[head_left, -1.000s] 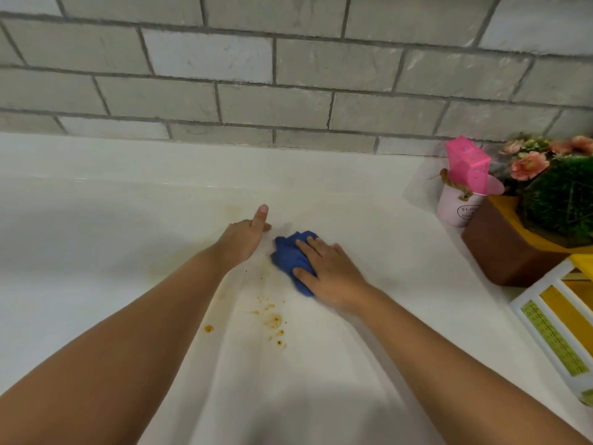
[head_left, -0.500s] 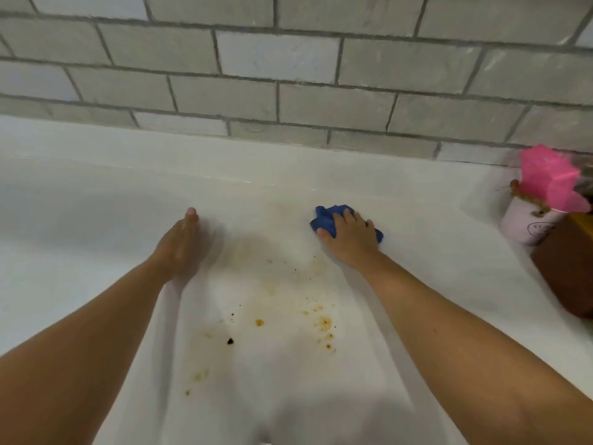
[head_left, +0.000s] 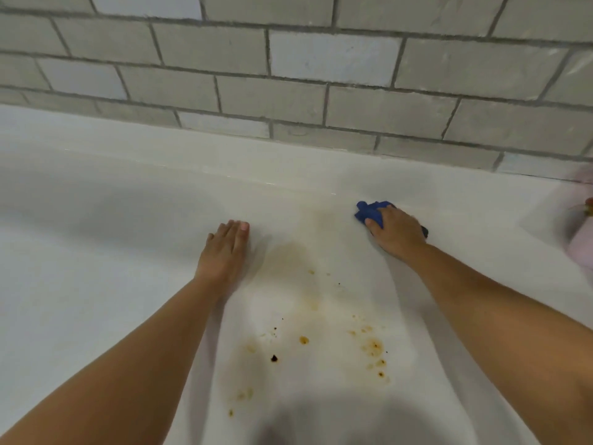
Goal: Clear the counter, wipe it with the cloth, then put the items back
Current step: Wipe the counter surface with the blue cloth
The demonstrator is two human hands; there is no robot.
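A small blue cloth (head_left: 370,211) lies bunched on the white counter (head_left: 112,252) toward the back right. My right hand (head_left: 398,232) covers most of it and presses it down, thumb against its near edge. My left hand (head_left: 223,252) rests flat on the counter with straight fingers, well left of the cloth and holding nothing. Between and in front of the hands are brown stains and dried specks (head_left: 372,346), with a fainter smear (head_left: 288,258) beside my left hand.
A grey brick-tiled wall (head_left: 288,91) runs along the back of the counter. At the far right edge a blurred pale pink cup (head_left: 580,245) stands on the counter.
My right hand has slid the cloth away and to the right, off the stained patch. My left hand has flattened on the counter. The view has swung left, so the plant and box are out of frame.
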